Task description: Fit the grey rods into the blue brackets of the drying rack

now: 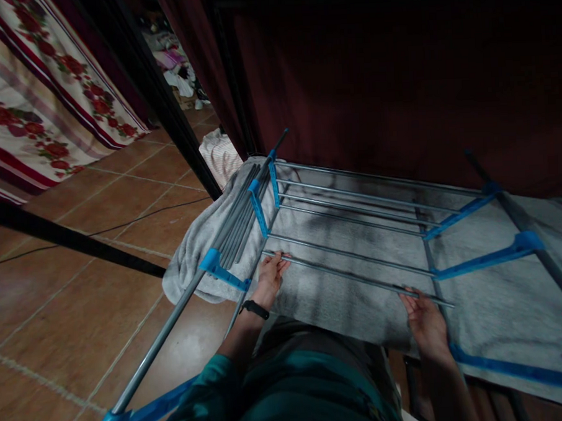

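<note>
A thin grey metal rod (344, 273) lies crosswise between my two hands, above the grey blanket. My left hand (271, 276), with a black band on the wrist, pinches the rod near its left end. Near the other end, my right hand (425, 322) grips it from below with the fingers. The rack frame (159, 343) has grey tubes and blue plastic brackets (483, 257) at both sides. Several similar rods (352, 257) span the frame farther back. More loose rods (235, 231) lie bunched on the blanket at the left side of the frame.
The grey blanket (322, 295) covers the surface under the rack. Dark metal posts (165, 110) rise at the left, over a tiled floor (102, 293) crossed by a black cable (136, 217). A dark red curtain (373, 95) hangs behind, a floral one (48, 103) at upper left.
</note>
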`<state>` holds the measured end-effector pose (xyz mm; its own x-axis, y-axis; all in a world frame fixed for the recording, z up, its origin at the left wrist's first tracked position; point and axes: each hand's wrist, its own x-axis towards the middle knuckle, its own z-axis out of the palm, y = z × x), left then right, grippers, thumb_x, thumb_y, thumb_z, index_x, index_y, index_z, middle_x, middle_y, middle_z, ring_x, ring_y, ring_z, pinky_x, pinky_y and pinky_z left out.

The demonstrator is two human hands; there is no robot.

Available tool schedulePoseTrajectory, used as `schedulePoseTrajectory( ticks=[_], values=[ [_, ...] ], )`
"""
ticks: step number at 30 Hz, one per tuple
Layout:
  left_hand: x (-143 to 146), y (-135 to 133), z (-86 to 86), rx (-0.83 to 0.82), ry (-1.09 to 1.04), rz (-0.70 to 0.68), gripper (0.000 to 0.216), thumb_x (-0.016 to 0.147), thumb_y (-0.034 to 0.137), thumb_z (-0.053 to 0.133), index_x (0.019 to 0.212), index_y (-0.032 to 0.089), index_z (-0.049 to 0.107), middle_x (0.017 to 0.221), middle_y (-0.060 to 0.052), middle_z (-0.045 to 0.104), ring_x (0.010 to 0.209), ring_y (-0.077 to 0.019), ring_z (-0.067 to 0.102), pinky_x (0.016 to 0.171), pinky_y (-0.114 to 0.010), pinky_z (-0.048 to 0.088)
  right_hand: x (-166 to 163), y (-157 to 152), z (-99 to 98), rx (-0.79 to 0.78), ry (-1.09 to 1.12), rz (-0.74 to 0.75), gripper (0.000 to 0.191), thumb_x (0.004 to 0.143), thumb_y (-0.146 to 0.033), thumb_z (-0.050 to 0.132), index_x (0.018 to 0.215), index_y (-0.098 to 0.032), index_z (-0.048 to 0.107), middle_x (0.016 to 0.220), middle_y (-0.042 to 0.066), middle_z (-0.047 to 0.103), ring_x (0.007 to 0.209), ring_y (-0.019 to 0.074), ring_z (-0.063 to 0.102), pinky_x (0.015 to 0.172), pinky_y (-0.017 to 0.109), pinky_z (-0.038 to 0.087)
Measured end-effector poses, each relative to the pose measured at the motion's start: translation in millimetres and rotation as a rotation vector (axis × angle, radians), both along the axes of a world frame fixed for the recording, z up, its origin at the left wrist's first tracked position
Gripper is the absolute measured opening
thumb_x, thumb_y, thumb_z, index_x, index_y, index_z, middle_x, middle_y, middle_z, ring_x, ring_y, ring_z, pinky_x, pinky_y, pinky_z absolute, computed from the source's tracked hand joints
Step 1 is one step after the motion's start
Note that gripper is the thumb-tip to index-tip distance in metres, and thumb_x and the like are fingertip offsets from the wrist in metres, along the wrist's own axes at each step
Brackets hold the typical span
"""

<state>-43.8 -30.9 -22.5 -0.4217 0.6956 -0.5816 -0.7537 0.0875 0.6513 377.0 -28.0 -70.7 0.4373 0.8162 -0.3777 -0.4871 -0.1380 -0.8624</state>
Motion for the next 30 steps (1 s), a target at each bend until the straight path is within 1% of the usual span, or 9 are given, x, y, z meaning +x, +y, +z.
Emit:
schedulePoseTrajectory(
  ticks=[5,9,12,15,17,19,23,26,30],
  values=[
    [2,1,-0.8,-0.008,-0.002,-0.033,0.019,0.090,0.010,0.072,0.078,0.016,0.059,0.080,-0.008,0.076,0.075,-0.0166,0.076,0.084,-0.032,0.063,0,-1,-1.0,0.009,0.001,-0.002,0.012,0.071,-0.025,0.073,0.082,-0.021,0.071,0.093,0.001,0.073,0.099,0.0171,0.071,0.107,0.039,0.055],
    [1,1,1.5,-0.012,0.001,-0.061,0.013,0.094,0.008,0.064,0.083,0.014,0.063,0.081,-0.009,0.076,0.079,-0.0171,0.077,0.086,-0.032,0.064,0,-1,-3.9,0.023,0.018,-0.010,0.017,0.069,-0.024,0.075,0.085,-0.021,0.072,0.096,0.001,0.073,0.102,0.0170,0.071,0.111,0.040,0.052],
    [0,0,3.4,-0.014,-0.001,-0.079,0.009,0.095,0.008,0.062,0.088,0.012,0.067,0.084,-0.010,0.076,0.082,-0.0182,0.078,0.086,-0.032,0.064,-1,0,-5.2,0.026,0.032,-0.021,0.018,0.069,-0.023,0.075,0.086,-0.020,0.071,0.097,0.002,0.073,0.100,0.0169,0.071,0.109,0.038,0.054],
    [1,0,3.9,-0.004,-0.022,-0.073,0.007,0.093,0.010,0.066,0.087,0.012,0.067,0.086,-0.011,0.077,0.082,-0.0186,0.078,0.085,-0.032,0.064,-2,1,-5.0,0.039,0.020,-0.030,0.018,0.070,-0.025,0.077,0.085,-0.020,0.069,0.096,0.002,0.072,0.096,0.0164,0.071,0.103,0.036,0.057],
    [2,0,3.3,0.012,-0.039,-0.058,0.009,0.091,0.012,0.070,0.084,0.013,0.066,0.084,-0.010,0.077,0.080,-0.0176,0.077,0.084,-0.031,0.064,-3,0,-4.0,0.058,0.006,-0.025,0.020,0.069,-0.025,0.079,0.084,-0.021,0.067,0.094,0.000,0.072,0.095,0.0163,0.071,0.102,0.036,0.058],
    [3,0,2.3,0.022,-0.045,-0.027,0.016,0.089,0.012,0.073,0.078,0.015,0.063,0.080,-0.008,0.076,0.074,-0.0153,0.076,0.083,-0.030,0.063,-4,-1,-2.6,0.074,0.001,-0.016,0.021,0.069,-0.025,0.080,0.084,-0.021,0.066,0.093,-0.001,0.071,0.095,0.0164,0.071,0.102,0.037,0.058],
    [5,1,1.8,0.020,-0.044,0.019,0.028,0.088,0.010,0.074,0.068,0.016,0.056,0.069,-0.002,0.071,0.062,-0.0111,0.071,0.079,-0.028,0.063,-7,-2,0.5,0.083,0.020,-0.033,0.020,0.066,-0.024,0.079,0.083,-0.021,0.069,0.093,0.001,0.071,0.094,0.0179,0.071,0.106,0.042,0.056],
    [5,1,3.9,0.014,-0.051,0.036,0.028,0.087,0.006,0.074,0.066,0.015,0.057,0.064,0.000,0.069,0.059,-0.0101,0.069,0.077,-0.027,0.063,-8,-2,2.2,0.087,0.023,-0.047,0.017,0.066,-0.023,0.078,0.081,-0.022,0.071,0.094,0.003,0.072,0.094,0.0212,0.071,0.107,0.047,0.055],
    [5,1,7.4,0.015,-0.054,0.053,0.027,0.089,0.002,0.069,0.068,0.015,0.059,0.064,0.000,0.069,0.059,-0.0095,0.069,0.078,-0.027,0.063,-10,-2,3.5,0.093,0.028,-0.065,0.011,0.068,-0.024,0.077,0.078,-0.023,0.072,0.094,0.006,0.073,0.094,0.0234,0.071,0.106,0.049,0.056]
  ],
)
